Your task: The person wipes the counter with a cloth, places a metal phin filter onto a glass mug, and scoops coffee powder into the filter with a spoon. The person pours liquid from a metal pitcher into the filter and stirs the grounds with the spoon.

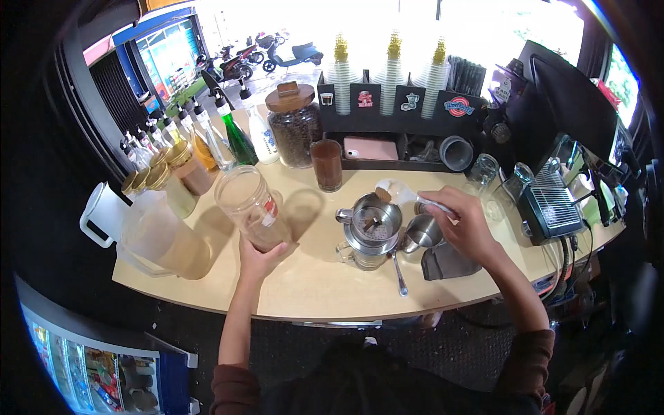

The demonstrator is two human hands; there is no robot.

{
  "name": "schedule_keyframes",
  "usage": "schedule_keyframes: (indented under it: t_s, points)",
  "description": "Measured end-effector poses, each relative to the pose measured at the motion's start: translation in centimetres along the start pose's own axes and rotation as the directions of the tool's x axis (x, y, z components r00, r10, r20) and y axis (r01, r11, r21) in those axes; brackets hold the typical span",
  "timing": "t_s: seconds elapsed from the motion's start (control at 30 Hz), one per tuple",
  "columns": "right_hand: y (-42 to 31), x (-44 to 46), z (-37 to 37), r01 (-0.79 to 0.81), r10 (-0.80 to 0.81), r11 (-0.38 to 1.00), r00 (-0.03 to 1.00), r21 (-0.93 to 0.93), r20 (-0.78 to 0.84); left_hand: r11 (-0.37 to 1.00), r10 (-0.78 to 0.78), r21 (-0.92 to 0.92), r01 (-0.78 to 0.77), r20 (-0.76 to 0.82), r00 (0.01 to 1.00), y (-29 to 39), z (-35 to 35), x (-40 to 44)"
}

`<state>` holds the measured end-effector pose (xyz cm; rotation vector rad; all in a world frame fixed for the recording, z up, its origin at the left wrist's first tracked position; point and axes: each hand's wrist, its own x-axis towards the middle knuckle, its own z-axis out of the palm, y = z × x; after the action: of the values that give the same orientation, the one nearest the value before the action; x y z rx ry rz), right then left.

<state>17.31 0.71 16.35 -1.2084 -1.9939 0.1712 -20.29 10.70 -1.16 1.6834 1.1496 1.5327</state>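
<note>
A large clear jar (243, 200) with a red label is held near its base by my left hand (261, 263), its mouth open at the top. My right hand (460, 216) grips a white scoop (408, 194), whose bowl, holding something brown, is over the rim of a metal drip filter (373, 220). The filter sits on a glass mug (368, 259), and a dark piece shows inside it. Beside the mug lies a metal spoon (400, 277). A small metal pitcher (420, 235) and a dark folded cloth (449, 261) are just below my right hand.
At the left stand pitchers (162, 238), lidded jars (166, 187) and bottles (235, 135). Behind are a lidded jar of dark beans (294, 128), a glass of brown liquid (326, 166) and a black organizer (401, 100) with cups. A machine (553, 207) is at the right.
</note>
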Motion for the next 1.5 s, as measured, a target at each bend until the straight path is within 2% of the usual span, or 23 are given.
schedule_keyframes:
  t_s: [0.13,0.23,0.3,0.43,0.73,0.83,0.9,1.2,1.3,1.43,1.5]
  points:
    - [-0.1,0.0,-0.1,0.017,-0.017,1.0,1.0,0.001,-0.01,0.998,-0.026,-0.049,0.027,0.02,0.999,0.6,0.1,0.1]
    - [0.1,0.0,0.1,0.046,-0.046,0.999,0.999,-0.025,-0.001,1.0,-0.025,-0.002,0.025,0.032,0.999,0.8,0.0,0.0]
    - [0.1,0.1,0.2,0.056,-0.057,0.997,0.998,-0.049,-0.029,0.997,-0.064,-0.052,0.065,0.028,0.998,0.8,0.1,0.0]
    - [0.4,-0.2,0.2,0.034,-0.036,0.997,0.999,-0.067,-0.024,1.0,-0.029,-0.009,0.029,0.0,1.0,1.5,0.2,0.0]
    - [0.3,-2.7,-0.3,-0.004,0.004,1.0,1.0,-0.004,-0.003,1.0,-0.003,-0.012,0.003,-0.011,1.0,1.0,0.1,0.0]
    - [0.2,-2.9,0.0,-0.038,0.041,0.997,0.998,0.073,-0.046,0.999,-0.039,0.004,0.039,0.049,0.998,1.2,0.0,0.1]
    - [0.4,-3.0,0.4,0.061,-0.061,0.998,0.998,-0.015,-0.01,0.996,-0.076,-0.048,0.079,0.047,0.996,1.4,0.1,0.1]
    - [0.1,-2.9,1.0,0.04,-0.04,0.999,0.999,-0.029,0.01,0.997,-0.041,-0.059,0.043,0.028,0.999,1.4,0.2,-0.1]
    - [0.1,-2.7,1.0,0.086,-0.087,0.996,0.996,-0.012,-0.033,0.997,-0.035,-0.063,0.036,0.012,0.999,2.3,0.3,-0.2]
    - [-0.3,-2.4,1.1,0.088,-0.086,0.994,0.996,-0.058,0.027,0.996,-0.04,-0.074,0.042,0.019,0.999,1.5,0.0,0.0]
    - [-0.7,-2.1,0.9,0.087,-0.087,0.996,0.996,-0.024,0.018,0.999,-0.046,0.002,0.046,-0.013,0.999,0.9,-0.1,-0.1]
